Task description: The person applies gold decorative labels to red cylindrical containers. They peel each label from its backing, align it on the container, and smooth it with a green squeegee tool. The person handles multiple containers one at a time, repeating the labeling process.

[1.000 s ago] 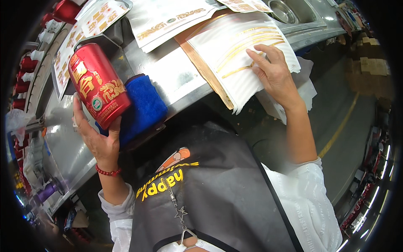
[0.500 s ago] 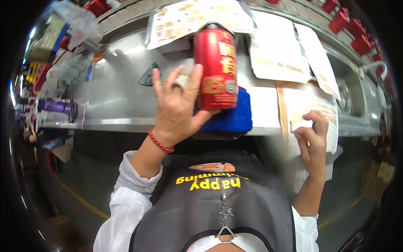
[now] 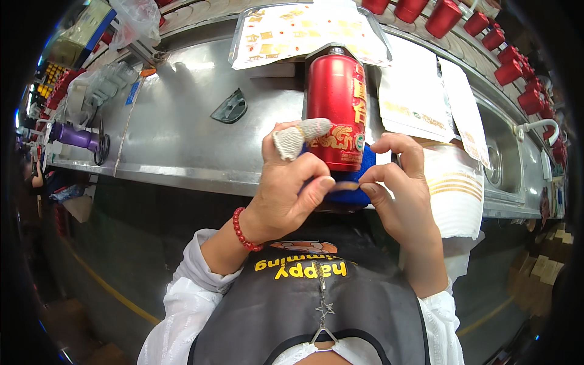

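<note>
A red bottle (image 3: 334, 103) with gold printing and a dark cap lies with its base towards me on a blue cloth pad (image 3: 350, 196). Just before its base, a short thin tan strip (image 3: 345, 186) stretches between my two hands. My left hand (image 3: 292, 182), with a whitish fabric cover on one finger, pinches one end; that covered finger rests along the bottle's side. The other end is pinched between thumb and finger of my right hand (image 3: 398, 188). Striped white sheets (image 3: 456, 188) with gold lines hang over the counter edge beside my right hand.
At the back stands a tray lined with patterned transfer sheets (image 3: 304, 30). White sheets (image 3: 413, 85) lie to the right, before a sink (image 3: 505, 152) with a tap. A dark green scraper-like piece (image 3: 230, 107) lies left on the metal counter. Red bottles (image 3: 444, 18) line the far right.
My right hand has come left from the striped sheets to the bottle's base with the strip. My left hand has let go its grip around the bottle and closed on the strip's other end.
</note>
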Available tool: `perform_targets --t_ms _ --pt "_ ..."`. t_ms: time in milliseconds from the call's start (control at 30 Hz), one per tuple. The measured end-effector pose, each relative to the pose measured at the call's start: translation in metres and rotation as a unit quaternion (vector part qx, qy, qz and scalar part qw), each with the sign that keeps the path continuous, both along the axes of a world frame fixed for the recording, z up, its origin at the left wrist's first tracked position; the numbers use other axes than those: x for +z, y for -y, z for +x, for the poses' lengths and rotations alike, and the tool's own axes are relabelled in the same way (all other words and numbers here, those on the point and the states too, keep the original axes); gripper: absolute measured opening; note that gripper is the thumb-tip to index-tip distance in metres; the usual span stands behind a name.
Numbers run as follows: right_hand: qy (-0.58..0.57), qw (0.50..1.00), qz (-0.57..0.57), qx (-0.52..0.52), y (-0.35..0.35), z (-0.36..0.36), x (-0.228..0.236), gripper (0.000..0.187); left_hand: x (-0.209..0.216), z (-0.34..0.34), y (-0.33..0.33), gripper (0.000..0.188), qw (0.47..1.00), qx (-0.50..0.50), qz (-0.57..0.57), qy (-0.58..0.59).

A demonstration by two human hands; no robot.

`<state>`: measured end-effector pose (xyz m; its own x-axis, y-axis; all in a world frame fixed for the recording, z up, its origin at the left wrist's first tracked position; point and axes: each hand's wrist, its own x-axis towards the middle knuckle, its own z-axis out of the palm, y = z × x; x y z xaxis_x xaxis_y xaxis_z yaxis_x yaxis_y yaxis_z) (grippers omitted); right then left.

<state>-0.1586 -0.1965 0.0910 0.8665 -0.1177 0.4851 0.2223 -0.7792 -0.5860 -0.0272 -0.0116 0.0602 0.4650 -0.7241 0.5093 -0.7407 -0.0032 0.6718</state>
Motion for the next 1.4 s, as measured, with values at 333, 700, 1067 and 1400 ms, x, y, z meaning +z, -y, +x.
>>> perform_targets --t_ms 333,700,1067,1400 --pt "-0.015 0.999 -0.031 0.029 -0.008 0.015 0.009 0.015 0.002 0.006 0.003 0.033 0.999 -0.039 -0.008 -0.028" --pt "-0.076 0.995 -0.029 -0.057 0.002 0.015 -0.017 0.014 -0.029 0.01 -0.005 0.023 0.99 0.076 0.002 -0.115" --pt "-0.086 0.994 0.001 -0.06 0.004 0.018 -0.023 0.019 -0.04 0.01 -0.004 0.024 0.963 0.107 -0.044 -0.241" --pt "-0.106 0.991 0.058 -0.063 0.005 0.016 -0.026 0.019 -0.042 0.009 0.007 0.041 0.982 0.131 -0.02 -0.137"
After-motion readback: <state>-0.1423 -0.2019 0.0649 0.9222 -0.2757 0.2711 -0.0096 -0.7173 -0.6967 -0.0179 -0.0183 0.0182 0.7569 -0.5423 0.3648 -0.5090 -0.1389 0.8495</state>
